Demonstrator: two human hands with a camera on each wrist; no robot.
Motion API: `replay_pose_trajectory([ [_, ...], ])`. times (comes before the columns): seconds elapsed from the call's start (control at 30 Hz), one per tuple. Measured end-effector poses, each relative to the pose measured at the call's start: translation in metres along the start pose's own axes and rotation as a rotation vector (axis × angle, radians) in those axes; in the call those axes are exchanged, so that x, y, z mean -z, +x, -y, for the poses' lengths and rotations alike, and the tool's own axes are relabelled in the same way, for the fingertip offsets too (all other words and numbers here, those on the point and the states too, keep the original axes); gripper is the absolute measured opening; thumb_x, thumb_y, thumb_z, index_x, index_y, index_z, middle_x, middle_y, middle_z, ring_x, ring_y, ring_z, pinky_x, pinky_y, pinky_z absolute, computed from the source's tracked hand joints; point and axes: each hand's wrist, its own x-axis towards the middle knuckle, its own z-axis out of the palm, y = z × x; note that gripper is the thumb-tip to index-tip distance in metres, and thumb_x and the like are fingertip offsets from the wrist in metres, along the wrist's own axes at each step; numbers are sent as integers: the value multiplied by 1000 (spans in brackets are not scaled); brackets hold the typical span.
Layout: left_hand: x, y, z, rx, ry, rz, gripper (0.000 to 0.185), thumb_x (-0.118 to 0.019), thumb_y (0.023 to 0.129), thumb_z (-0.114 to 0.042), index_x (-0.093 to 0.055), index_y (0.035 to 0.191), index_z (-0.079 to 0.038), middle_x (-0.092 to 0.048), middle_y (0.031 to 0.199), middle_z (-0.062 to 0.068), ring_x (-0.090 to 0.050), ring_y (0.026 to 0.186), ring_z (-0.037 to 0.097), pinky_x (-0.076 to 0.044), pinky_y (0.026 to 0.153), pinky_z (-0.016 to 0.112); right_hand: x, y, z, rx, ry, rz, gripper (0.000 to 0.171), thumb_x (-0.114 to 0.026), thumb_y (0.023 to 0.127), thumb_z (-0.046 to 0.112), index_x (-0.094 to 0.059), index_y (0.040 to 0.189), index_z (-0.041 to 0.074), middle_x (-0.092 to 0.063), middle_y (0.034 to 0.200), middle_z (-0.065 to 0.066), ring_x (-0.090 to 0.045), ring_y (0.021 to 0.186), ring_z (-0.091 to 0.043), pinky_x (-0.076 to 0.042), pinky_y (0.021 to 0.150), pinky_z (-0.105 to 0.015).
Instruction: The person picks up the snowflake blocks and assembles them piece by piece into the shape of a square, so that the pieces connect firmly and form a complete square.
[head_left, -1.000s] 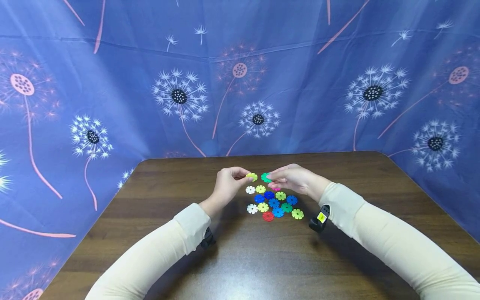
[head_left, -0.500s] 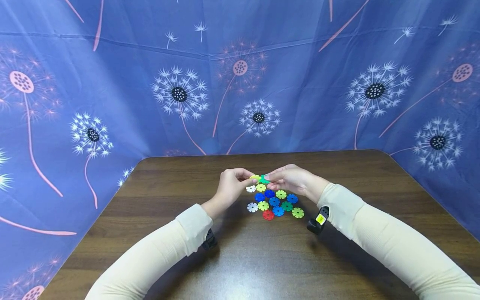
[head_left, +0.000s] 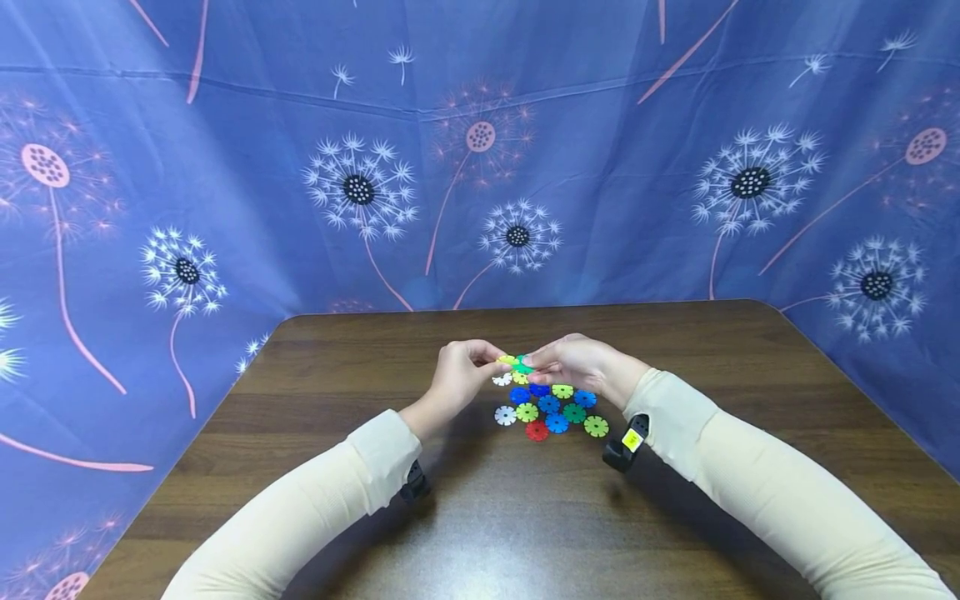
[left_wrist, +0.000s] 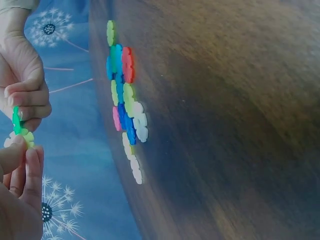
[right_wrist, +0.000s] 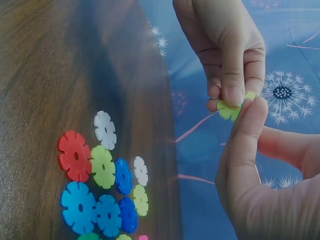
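Thumb and fingers of my left hand (head_left: 459, 379) pinch a yellow notched plastic disc (left_wrist: 29, 136). Opposite it, my right hand (head_left: 585, 365) pinches a green notched disc (left_wrist: 16, 120). Both discs are up above the table, their edges meeting between my fingertips. In the left wrist view the green one is seen nearly edge-on, the yellow one more face-on. My right fingers hide the green disc in the right wrist view, where part of the yellow disc (right_wrist: 227, 110) shows under my left thumb.
Several loose notched discs lie flat below my hands, among them a red disc (head_left: 536, 430), a white disc (head_left: 505, 415) and a yellow-green disc (head_left: 596, 426). They rest on a brown wooden table (head_left: 480, 517). Behind its far edge hangs a blue dandelion-print cloth (head_left: 600, 167).
The yellow and green discs were apart one second ago; my hands have brought them together until their edges meet. My right hand has shifted left and both discs sit slightly lower in the head view.
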Motion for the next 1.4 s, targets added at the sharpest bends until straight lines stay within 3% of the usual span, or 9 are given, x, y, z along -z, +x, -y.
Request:
replay_pose_trajectory([
  [0.23, 1, -1, 2, 0, -93, 54, 19, -73, 69, -20, -69, 84, -10, -67, 74, -1, -62, 65, 18, -48, 54, 23, 1, -1, -3, 2, 1, -1, 8, -59, 82, 3, -62, 86, -3, -60, 76, -8, -59, 66, -15, -50, 66, -22],
  [0.43, 0, -2, 1, 45, -155, 149, 31, -75, 66, -26, -68, 94, -14, -67, 80, -2, -62, 67, 14, -50, 57, 24, 1, 0, -6, -8, 0, 0, 14, -62, 81, 7, -64, 89, -4, -62, 74, -8, -58, 64, -15, -50, 66, -23],
  [0.8, 3, -5, 1, 63, -151, 168, 33, -77, 64, -30, -68, 94, -19, -66, 80, -3, -56, 59, 9, -47, 52, 24, -4, 1, -5, -22, 19, 46, 16, -62, 80, 6, -64, 91, -5, -62, 74, -11, -59, 65, -16, -50, 66, -24],
  [1.07, 21, -19, -31, 51, -150, 152, 31, -75, 69, -13, -66, 96, -3, -66, 85, 11, -57, 65, 13, -47, 56, 23, 10, -3, -7, 7, -41, 44, 25, -59, 83, 9, -59, 101, -8, -64, 82, -11, -62, 76, -19, -49, 75, -30],
  [1.17, 24, -22, -34, 64, -129, 143, 31, -75, 69, -14, -66, 96, -3, -66, 85, 10, -56, 65, 11, -47, 57, 23, 20, -8, -10, 10, -62, 35, 33, -59, 83, 9, -53, 110, -11, -65, 86, -12, -62, 79, -21, -48, 79, -33],
  [1.4, 17, -16, -3, 102, -121, 148, 28, -76, 66, -26, -68, 92, -21, -65, 81, -4, -52, 63, 8, -45, 55, 25, 39, -18, -20, 25, -141, 7, 36, -61, 82, 11, -53, 110, -11, -65, 85, -9, -61, 74, -16, -48, 79, -33],
])
